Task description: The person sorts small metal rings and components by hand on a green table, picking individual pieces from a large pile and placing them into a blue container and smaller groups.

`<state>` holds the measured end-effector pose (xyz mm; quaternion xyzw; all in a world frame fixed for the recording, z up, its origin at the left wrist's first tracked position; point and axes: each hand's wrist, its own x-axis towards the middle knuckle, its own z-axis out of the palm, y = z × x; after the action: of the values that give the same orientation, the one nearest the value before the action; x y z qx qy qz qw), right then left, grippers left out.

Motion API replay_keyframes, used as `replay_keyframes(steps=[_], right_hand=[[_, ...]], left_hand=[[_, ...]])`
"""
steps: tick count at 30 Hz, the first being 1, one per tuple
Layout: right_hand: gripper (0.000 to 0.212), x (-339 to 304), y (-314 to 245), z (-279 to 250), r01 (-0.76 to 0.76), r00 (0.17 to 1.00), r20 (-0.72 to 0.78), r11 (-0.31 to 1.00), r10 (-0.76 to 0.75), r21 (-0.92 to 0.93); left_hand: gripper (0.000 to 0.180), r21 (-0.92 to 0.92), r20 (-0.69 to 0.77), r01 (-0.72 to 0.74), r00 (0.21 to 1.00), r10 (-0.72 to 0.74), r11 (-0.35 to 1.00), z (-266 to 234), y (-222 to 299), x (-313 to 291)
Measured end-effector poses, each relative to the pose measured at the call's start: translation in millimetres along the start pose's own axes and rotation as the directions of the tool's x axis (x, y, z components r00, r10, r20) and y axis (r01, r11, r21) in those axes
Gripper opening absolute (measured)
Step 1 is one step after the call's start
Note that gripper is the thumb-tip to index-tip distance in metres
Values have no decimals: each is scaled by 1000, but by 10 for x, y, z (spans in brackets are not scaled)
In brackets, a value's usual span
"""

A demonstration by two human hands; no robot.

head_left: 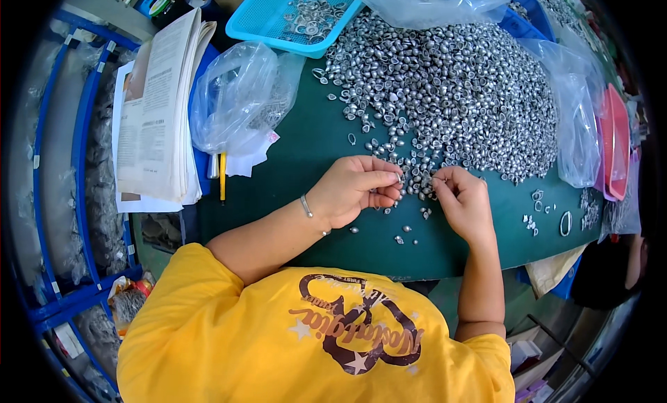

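Observation:
A large heap of small silver metal pieces, rounded and hollow like little cups, covers the green table's far side. At the heap's near edge my left hand pinches a small silver metal piece between thumb and forefinger, its other fingers curled. A metal bangle circles that wrist. My right hand is a little to the right, thumb and forefinger pressed together beside the loose pieces. What sits in that pinch is too small to make out. Several stray pieces lie on the green tabletop between my hands and me.
A blue plastic basket holds flat metal rings at the back. Clear plastic bags and stacked papers lie left, near a yellow pen. At right are a red tray, another bag and a larger ring. Blue shelving stands left.

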<state>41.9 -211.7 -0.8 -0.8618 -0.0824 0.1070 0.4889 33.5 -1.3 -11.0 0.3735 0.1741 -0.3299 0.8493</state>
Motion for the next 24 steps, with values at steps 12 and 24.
replay_keyframes(steps=[12, 24], right_hand=[[7, -16, -15, 12, -205, 976, 107, 968, 190, 144], [5, -123, -181, 117, -55, 994, 103, 975, 34, 214]], left_hand=[[10, 68, -1, -24, 1000, 24, 997, 7, -30, -12], [10, 181, 35, -48, 998, 42, 982, 64, -170, -20]])
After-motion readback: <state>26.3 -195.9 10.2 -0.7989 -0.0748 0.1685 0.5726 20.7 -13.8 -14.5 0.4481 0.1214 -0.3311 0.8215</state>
